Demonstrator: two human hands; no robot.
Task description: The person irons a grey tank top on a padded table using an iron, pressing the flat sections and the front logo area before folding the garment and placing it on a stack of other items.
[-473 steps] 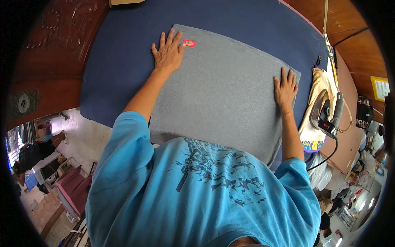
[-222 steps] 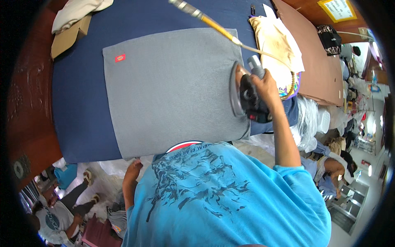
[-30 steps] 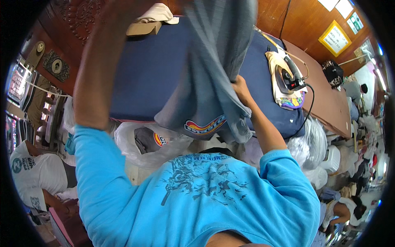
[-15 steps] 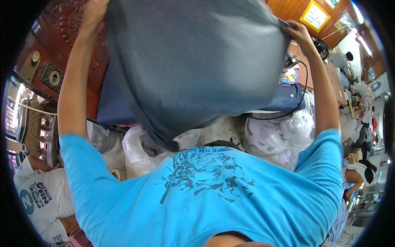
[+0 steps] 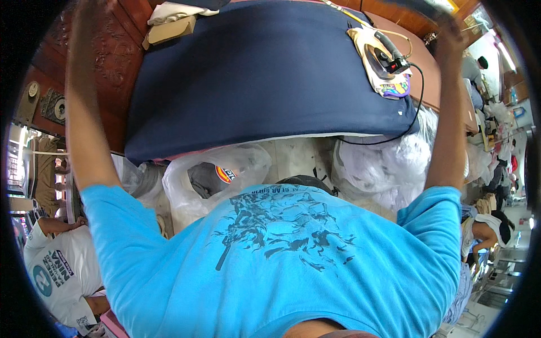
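Note:
Both my arms reach up and away to the far edge. My right hand [image 5: 449, 32], blurred, is closed on the edge of a dark grey cloth [image 5: 414, 8], of which only a strip shows at the top. My left hand is almost wholly cut off by the upper edge, beyond my left forearm [image 5: 90, 118], and its fingers do not show. Below my arms lies a padded dark blue ironing table [image 5: 253, 84]. An iron [image 5: 383, 59] rests at its right on a cream cloth pad [image 5: 363, 42], its black cord hanging over the near edge.
A cardboard piece [image 5: 171, 31] and a folded cream cloth [image 5: 174, 12] lie at the table's far left. Beneath the near edge are plastic bags [image 5: 253, 160] with garments. Carved wood panelling [image 5: 115, 62] stands left. A person in white [image 5: 67, 270] is at lower left; others are at right.
The dark grey cloth has swung up and away, uncovering the table, the iron and the cardboard. Both my hands have risen; the left has nearly left the picture.

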